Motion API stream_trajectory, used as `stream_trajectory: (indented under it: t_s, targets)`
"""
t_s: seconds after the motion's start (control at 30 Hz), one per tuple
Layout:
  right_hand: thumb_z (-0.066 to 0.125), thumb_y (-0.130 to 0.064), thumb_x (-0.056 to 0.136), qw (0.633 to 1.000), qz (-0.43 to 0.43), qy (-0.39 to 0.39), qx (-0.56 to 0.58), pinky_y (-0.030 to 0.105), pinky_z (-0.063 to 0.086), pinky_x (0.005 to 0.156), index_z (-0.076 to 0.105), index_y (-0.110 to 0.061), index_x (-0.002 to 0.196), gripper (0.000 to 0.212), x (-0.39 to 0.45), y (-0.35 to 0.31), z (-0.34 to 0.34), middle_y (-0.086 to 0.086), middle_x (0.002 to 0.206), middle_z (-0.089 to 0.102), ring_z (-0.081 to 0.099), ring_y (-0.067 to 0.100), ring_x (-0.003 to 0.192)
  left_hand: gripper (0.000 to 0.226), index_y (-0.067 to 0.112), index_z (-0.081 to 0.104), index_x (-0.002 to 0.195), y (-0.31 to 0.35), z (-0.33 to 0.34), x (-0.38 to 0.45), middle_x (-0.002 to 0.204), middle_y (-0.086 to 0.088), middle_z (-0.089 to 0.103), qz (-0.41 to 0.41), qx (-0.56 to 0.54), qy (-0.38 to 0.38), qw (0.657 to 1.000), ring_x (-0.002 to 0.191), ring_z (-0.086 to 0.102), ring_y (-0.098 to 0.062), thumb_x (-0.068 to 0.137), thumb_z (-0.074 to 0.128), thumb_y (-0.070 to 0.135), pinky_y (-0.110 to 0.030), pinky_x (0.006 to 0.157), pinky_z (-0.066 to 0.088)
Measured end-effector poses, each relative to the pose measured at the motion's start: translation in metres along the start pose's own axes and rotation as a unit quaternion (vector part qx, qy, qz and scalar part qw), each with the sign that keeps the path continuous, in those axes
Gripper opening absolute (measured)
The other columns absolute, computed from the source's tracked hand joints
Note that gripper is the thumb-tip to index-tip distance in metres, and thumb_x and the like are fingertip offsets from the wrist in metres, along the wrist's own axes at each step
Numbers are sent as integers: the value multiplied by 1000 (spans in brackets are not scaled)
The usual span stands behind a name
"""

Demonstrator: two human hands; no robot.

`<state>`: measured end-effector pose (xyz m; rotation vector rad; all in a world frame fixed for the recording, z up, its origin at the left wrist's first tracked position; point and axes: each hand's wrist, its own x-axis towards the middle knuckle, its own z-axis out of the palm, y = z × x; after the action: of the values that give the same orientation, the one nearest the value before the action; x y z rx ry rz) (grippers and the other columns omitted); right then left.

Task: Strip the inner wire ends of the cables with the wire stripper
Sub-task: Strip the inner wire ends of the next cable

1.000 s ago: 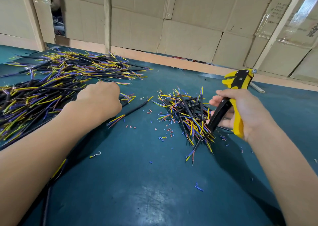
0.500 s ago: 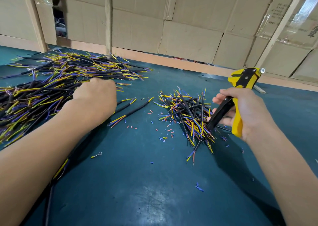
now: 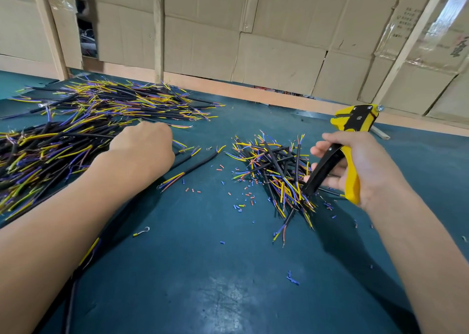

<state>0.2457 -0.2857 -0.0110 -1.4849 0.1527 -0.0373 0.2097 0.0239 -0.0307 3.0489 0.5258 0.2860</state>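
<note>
Gripping wire stripper point(image 3: 351, 155) upright, head pointing away | right hand point(image 3: 365, 166) grip curled round handles

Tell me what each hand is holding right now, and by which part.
The right hand grips the wire stripper by its handles. The left hand lies fist-like on the cable pile; whether it grips a cable cannot be told.

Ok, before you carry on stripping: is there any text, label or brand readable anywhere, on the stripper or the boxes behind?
Nothing here can be quoted with confidence.
Cardboard box, upper right: several lines of small dark print, too small and blurred to read.
Box at the far right edge: large dark characters under plastic wrap, cut off by the frame, not legible.
Wire stripper in the right hand: no brand or marking visible.
</note>
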Motion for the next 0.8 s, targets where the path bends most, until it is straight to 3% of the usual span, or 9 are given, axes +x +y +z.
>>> stream_trajectory:
  t_s: [0.1, 0.27, 0.37, 0.43, 0.57, 0.63, 0.73, 0.8]
  targets:
    - [69, -19, 90, 1000, 15, -4, 6, 43, 59, 49, 68, -7, 82, 15, -2, -1, 1, 7, 68, 73, 73, 18, 58, 32, -1, 49, 125, 3, -3, -3, 128, -25, 52, -43, 16, 16, 999, 117, 55, -47, 96, 48, 14, -43, 76, 39]
    - [68, -17, 90, 1000, 7, 12, 25, 46, 63, 53, 66, -10, 82, 12, -5, -1, 4, 1, 60, 69, 70, 17, 58, 24, 15, 57, 118, 3, -7, -7, 117, -17, 62, -13, 32, 72, 997, 107, 61, -41, 97, 46, 20, -37, 71, 35]
    - [67, -12, 91, 997, -52, 28, 52, 50, 64, 59, 63, -11, 74, 17, -8, 0, 10, 1, 57, 63, 64, 22, 58, 21, 18, 57, 117, 11, -6, -9, 111, -14, 63, 44, -41, 144, 988, 100, 62, -44, 100, 45, 23, -39, 70, 37]
    - [65, -12, 93, 990, -94, -25, 100, 45, 62, 58, 65, -14, 68, 25, -13, -1, 13, 2, 60, 60, 62, 20, 56, 19, 18, 55, 115, 18, -5, -9, 104, -10, 64, 108, -153, 211, 959, 94, 61, -43, 103, 42, 27, -40, 70, 41]
    - [62, -14, 91, 961, -143, -182, 152, 49, 60, 67, 70, -16, 67, 26, -30, -3, 22, 6, 70, 60, 62, 27, 63, 12, 16, 51, 112, 30, -8, -18, 58, -1, 50, 269, -337, 250, 867, 60, 50, -28, 104, 48, 24, -39, 59, 31]
    - [65, -14, 85, 955, -145, -214, 149, 51, 59, 66, 72, -9, 77, 11, -38, 2, 33, 11, 77, 63, 61, 29, 65, 5, 20, 46, 108, 34, -7, -24, 53, -1, 45, 309, -380, 232, 841, 50, 42, -20, 104, 49, 23, -32, 54, 30]
    - [67, -12, 81, 952, -143, -229, 145, 53, 59, 65, 70, 0, 92, 17, -48, 14, 50, 16, 88, 69, 60, 30, 65, 10, 26, 41, 110, 40, -4, -31, 56, -5, 44, 351, -429, 185, 812, 47, 36, -16, 105, 50, 29, -19, 50, 29]
    - [69, -12, 81, 952, -145, -232, 136, 53, 59, 66, 72, -2, 92, 15, -50, 20, 55, 15, 91, 71, 59, 29, 67, 10, 28, 42, 109, 43, -3, -35, 59, -6, 45, 376, -456, 150, 793, 48, 34, -18, 105, 50, 33, -21, 49, 28]
